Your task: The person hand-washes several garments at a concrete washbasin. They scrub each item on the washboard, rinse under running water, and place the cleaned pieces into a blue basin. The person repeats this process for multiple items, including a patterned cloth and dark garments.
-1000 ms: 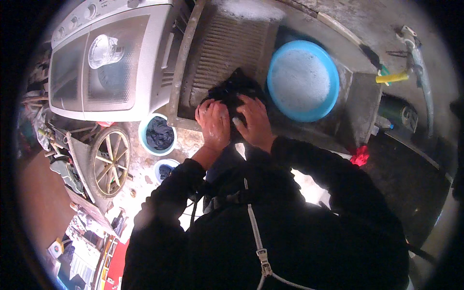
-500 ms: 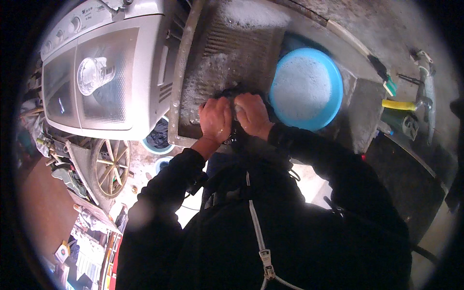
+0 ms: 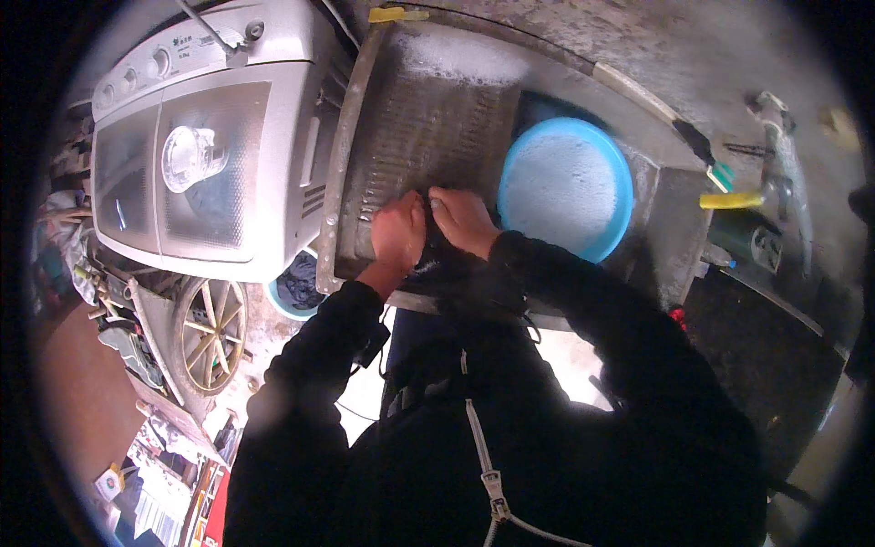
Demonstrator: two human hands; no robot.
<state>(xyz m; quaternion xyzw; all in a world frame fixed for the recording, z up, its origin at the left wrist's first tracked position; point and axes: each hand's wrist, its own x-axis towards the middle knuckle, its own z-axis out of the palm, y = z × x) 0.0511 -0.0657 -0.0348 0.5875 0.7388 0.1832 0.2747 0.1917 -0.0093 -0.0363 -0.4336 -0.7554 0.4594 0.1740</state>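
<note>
Side by side over the near part of a stone wash sink (image 3: 334, 201), my left hand (image 3: 398, 233) and my right hand (image 3: 463, 221) are both closed. Between and below them a black wet cloth (image 3: 439, 252) is gripped; its shape is mostly lost against my dark sleeves. Beneath and beyond the hands runs the ribbed washboard slope (image 3: 428, 123), with white suds (image 3: 460, 59) at its far end. Close to my right hand stands a light-blue basin (image 3: 623, 196) filled with foamy water.
A white twin-tub washing machine (image 3: 283, 164) stands at left, a clear plastic cup (image 3: 193, 159) on its lid. Below it are a tub of dark cloth (image 3: 299, 284) and a spoked wheel (image 3: 211, 333). A brush (image 3: 693, 137) lies along the sink's right rim, near a tap (image 3: 775, 123) with a yellow hose (image 3: 729, 201).
The view has shifted, so the sink and basin sit lower. Both hands have drawn nearer to my body and closer together, and less black cloth shows beyond them on the ribs.
</note>
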